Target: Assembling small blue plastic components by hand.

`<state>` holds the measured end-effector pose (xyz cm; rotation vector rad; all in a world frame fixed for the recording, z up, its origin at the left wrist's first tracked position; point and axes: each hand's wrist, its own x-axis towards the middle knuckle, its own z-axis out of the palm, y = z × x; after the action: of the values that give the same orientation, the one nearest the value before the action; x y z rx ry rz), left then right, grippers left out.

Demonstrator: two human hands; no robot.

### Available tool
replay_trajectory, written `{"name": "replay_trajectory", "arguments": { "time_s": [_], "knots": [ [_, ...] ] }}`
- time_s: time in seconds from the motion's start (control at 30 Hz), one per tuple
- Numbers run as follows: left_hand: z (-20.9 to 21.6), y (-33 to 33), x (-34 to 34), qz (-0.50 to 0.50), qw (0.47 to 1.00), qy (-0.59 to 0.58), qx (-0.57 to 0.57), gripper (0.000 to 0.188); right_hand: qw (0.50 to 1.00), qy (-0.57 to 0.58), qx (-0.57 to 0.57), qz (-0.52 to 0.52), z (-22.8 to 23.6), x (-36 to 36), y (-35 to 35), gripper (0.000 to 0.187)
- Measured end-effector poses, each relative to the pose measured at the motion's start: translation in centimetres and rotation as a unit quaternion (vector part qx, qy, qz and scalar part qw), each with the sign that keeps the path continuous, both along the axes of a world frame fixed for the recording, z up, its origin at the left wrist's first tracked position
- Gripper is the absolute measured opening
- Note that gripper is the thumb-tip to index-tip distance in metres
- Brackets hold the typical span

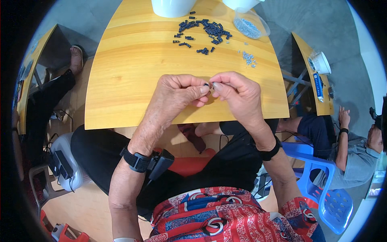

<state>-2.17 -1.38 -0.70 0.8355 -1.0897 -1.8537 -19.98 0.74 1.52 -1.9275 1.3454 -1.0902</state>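
Both hands meet above the near half of the wooden table. Between the thumb and fingers of my left hand [183,92] is a small black plastic piece [207,84], mostly hidden by the fingertips. My right hand [238,90] pinches close beside it, its fingertips nearly touching the left ones. Whatever the right fingers hold is too small and covered to make out. Farther up the table lies a scattered pile of short black plastic pieces [213,29]. To its right is a small heap of silvery metal parts [248,59], too small to identify.
A clear round tub [264,28] of silvery parts stands at the far right of the wooden table [133,64]. White containers [171,7] stand at its far edge. A blue plastic chair [310,161] and a seated person [354,149] are on the right; another person's leg [52,90] shows left.
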Motion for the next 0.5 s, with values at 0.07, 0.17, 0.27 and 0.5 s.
{"name": "replay_trajectory", "arguments": {
  "time_s": [0.07, 0.17, 0.27, 0.5],
  "knots": [
    [-0.1, 0.16, -0.06, 0.012, 1.0, -0.01, -0.006, 0.011, 0.978, -0.164, 0.123, -0.031, 0.68, 0.22, 0.02, 0.009],
    [0.1, 0.36, -0.12, 0.008, 1.0, -0.014, -0.001, 0.011, 0.953, -0.258, 0.161, 0.002, 0.34, 0.07, -0.25, 0.012],
    [0.23, 0.56, -0.33, -0.014, 1.0, 0.001, -0.009, 0.012, 0.938, -0.298, 0.173, 0.015, -0.08, 0.28, -0.17, 0.013],
    [0.12, 0.54, -0.43, -0.004, 1.0, 0.008, 0.003, 0.013, 0.941, -0.29, 0.176, -0.008, -0.3, 0.47, -0.01, 0.013]
  ]
}}
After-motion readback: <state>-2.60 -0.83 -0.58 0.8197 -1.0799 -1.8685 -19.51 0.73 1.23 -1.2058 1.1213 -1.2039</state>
